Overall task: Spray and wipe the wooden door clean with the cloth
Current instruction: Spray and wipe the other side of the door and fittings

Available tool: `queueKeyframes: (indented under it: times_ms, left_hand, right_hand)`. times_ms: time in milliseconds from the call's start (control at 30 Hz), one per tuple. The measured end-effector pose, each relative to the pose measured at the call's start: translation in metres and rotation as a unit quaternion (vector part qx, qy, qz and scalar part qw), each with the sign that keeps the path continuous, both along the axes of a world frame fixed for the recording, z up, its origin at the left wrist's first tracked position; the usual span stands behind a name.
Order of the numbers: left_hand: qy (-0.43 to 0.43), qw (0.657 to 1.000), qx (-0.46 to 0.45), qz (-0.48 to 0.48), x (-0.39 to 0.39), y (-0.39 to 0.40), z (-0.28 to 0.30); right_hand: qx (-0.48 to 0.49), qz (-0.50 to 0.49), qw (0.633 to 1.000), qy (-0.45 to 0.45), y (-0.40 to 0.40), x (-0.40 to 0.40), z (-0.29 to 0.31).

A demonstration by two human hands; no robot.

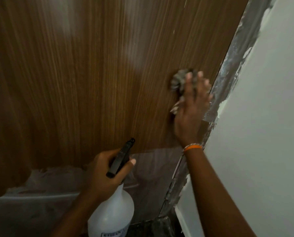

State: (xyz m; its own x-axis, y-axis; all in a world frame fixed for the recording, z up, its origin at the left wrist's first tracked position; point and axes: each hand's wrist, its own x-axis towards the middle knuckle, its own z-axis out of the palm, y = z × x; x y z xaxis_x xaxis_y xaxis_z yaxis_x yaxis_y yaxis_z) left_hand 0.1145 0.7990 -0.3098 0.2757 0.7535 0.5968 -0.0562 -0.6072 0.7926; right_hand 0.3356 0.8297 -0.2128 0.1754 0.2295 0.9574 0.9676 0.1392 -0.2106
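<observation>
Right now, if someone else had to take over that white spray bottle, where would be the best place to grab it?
Probably by the narrow neck just under the black trigger head, coming from the left, as the left hand grips it now. The spray bottle stands roughly upright and widens below, so the neck fits a curled hand and leaves a finger for the trigger. The nozzle points toward the wooden door.

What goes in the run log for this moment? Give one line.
phase: wiping | right hand: presses cloth on door near frame edge | left hand: grips spray bottle
</observation>
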Motion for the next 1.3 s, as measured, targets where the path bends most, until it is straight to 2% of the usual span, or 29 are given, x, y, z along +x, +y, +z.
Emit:
queueKeyframes:
  times_ms: [67,133,233,333,500,567,633,800,900,1000,1067,1133,1200,1233,1300]
  left_hand:
    - [0.006,1.0,-0.001,-0.016,0.005,0.003,0.003]
    - [0.008,1.0,0.008,-0.022,0.01,0.004,0.006]
    - [0.005,0.999,0.017,-0.038,0.015,0.004,0.004]
    - [0.008,0.999,0.014,-0.047,0.017,0.004,-0.008]
    - [0.038,0.998,-0.013,-0.055,0.011,0.001,-0.044]
    - [0.051,0.997,-0.037,-0.051,0.006,-0.002,-0.06]
    - [0.071,0.995,-0.054,-0.038,0.0,-0.004,-0.075]
    - [0.15,0.987,-0.041,0.028,-0.006,-0.011,-0.088]
    - [0.207,0.974,-0.018,0.088,-0.001,-0.009,-0.086]
    - [0.212,0.974,-0.002,0.083,-0.003,-0.008,-0.081]
    - [0.203,0.975,-0.003,0.087,-0.01,-0.007,-0.08]
    - [0.192,0.975,-0.017,0.106,-0.021,-0.006,-0.08]
    - [0.181,0.976,-0.036,0.116,-0.032,-0.004,-0.084]
    - [0.174,0.977,-0.043,0.113,-0.037,-0.004,-0.086]
    - [0.173,0.978,-0.047,0.107,-0.049,-0.006,-0.092]
  right_hand:
    - [0.023,0.014,0.999,0.041,-0.003,0.023,0.026]
    - [0.034,0.021,0.999,0.031,-0.004,0.035,0.037]
    - [0.027,0.01,1.0,0.01,-0.003,0.034,0.015]
    - [-0.013,0.0,1.0,-0.009,-0.004,0.028,-0.057]
    - [-0.123,-0.021,0.991,-0.049,-0.017,0.014,-0.217]
    - [-0.153,-0.029,0.987,-0.048,-0.022,0.011,-0.257]
    - [-0.17,-0.038,0.983,-0.052,-0.025,0.012,-0.273]
    - [-0.175,-0.015,0.982,-0.068,-0.026,0.019,-0.258]
    - [-0.111,0.015,0.993,-0.04,-0.016,0.015,-0.212]
    - [-0.041,0.012,0.999,0.023,-0.006,-0.006,-0.171]
    - [-0.007,0.009,0.999,0.047,-0.001,-0.026,-0.167]
    - [0.0,0.016,1.0,0.002,0.004,-0.046,-0.182]
    - [-0.039,0.031,0.995,-0.09,0.007,-0.06,-0.211]
    - [-0.064,0.048,0.985,-0.155,0.008,-0.064,-0.228]
    - [-0.123,0.103,0.94,-0.301,0.004,-0.07,-0.26]
